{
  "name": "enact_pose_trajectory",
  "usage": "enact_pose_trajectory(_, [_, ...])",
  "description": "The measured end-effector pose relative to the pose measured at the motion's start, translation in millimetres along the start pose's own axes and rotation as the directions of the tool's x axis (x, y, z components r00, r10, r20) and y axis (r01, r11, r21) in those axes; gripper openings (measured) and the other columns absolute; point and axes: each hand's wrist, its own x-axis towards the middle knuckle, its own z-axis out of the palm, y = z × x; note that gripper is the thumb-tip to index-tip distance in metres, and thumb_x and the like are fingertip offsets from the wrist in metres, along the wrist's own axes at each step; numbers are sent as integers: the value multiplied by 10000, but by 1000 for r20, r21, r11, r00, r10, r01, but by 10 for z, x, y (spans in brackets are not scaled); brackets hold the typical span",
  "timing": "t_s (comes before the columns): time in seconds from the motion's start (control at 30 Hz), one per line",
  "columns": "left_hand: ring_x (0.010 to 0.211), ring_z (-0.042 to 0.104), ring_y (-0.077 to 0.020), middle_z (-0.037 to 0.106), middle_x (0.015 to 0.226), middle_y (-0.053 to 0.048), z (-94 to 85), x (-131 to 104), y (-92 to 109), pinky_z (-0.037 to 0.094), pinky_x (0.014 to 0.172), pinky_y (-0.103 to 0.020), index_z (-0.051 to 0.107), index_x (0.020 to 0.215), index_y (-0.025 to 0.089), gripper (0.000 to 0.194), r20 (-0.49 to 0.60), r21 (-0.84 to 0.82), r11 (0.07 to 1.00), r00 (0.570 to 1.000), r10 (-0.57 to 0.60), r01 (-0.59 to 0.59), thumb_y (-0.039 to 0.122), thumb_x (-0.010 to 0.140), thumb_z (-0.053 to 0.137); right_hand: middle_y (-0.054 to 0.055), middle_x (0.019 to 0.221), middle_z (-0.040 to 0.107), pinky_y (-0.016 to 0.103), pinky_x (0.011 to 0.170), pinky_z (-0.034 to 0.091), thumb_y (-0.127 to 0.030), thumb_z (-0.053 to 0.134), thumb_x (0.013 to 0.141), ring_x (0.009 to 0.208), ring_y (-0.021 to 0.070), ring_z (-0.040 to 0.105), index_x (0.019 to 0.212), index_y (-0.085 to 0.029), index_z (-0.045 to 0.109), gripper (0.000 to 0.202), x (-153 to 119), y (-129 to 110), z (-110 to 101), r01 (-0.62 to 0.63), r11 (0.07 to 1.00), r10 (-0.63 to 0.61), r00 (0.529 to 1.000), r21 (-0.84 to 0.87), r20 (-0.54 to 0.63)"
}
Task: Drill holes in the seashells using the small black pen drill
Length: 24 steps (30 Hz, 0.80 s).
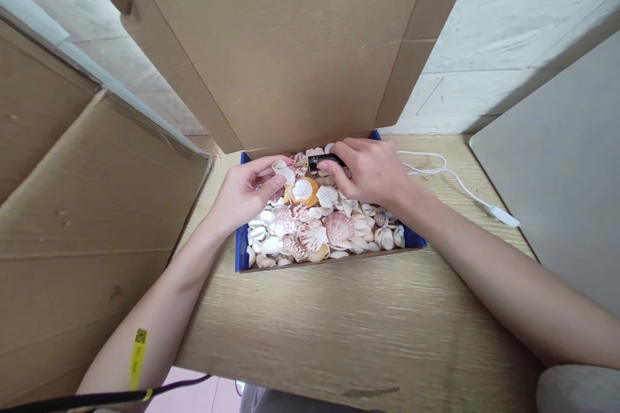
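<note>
Between the fingertips of my left hand (239, 193) is a white seashell (284, 170), held over the heap. My right hand (371, 166) is wrapped round a small black handheld drill (325, 160) with a brass-coloured chuck. Its thin tip points left at the held shell; whether it touches I cannot tell. Both hands are above a shallow cardboard box (241, 251) with blue outer sides, filled with shells. Below the drill lies an orange-rimmed shell (294, 195) with a small dotted white shell (303, 189) on it. Nearer me is a pinkish scallop shell (340, 227) with small dark dots.
The box's tall cardboard lid (290, 45) stands open behind the shells. Large cardboard (87, 187) rises at the left, a grey panel (557, 161) at the right. A white cable (460, 182) runs over the wooden table (339, 316). A black cord (179, 386) crosses the lower left.
</note>
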Motion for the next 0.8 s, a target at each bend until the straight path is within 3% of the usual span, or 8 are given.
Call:
enact_pose_trajectory(0.23, [845,694,-199,749,988,-91,21,11,22,555,646,-238,678,1086,111,336,-53,34,999,998,15,-13,298,807,678,55,733,625,299,539,200,-486,295,952,628,146,501,807,-154,612,481,-4,28,18,23,999,-25,999,-39,-36])
enact_pose_trajectory(0.37, [852,698,-209,741,1034,-109,17,9,12,563,654,-251,669,1116,106,380,-30,31,999,999,-22,23,320,802,681,57,723,604,305,565,257,-486,308,955,643,160,490,805,-149,611,477,9,41,18,75,995,-81,992,-61,-99])
enact_pose_trajectory(0.63, [899,689,-238,738,1051,-104,-62,-2,-15,569,756,-319,654,1195,153,474,110,65,997,993,-39,32,375,779,706,92,968,627,353,762,346,-463,397,947,891,221,503,1035,-154,590,375,40,133,52,241,964,-267,891,-116,-366])
enact_pose_trajectory(0.7, [884,691,-234,743,1026,-105,-70,-5,-10,570,758,-320,659,1185,152,468,131,33,999,991,-40,36,380,779,705,96,971,624,356,760,348,-473,387,946,888,223,503,1029,-159,598,387,40,132,51,220,972,-236,909,-86,-344])
enact_pose_trajectory(0.8, [821,696,-220,748,988,-111,-63,-8,-1,574,710,-311,677,1144,146,437,110,-17,999,994,-27,29,396,787,690,93,889,625,334,704,346,-497,348,945,799,207,509,969,-151,626,445,31,98,30,137,991,-135,971,-7,-197])
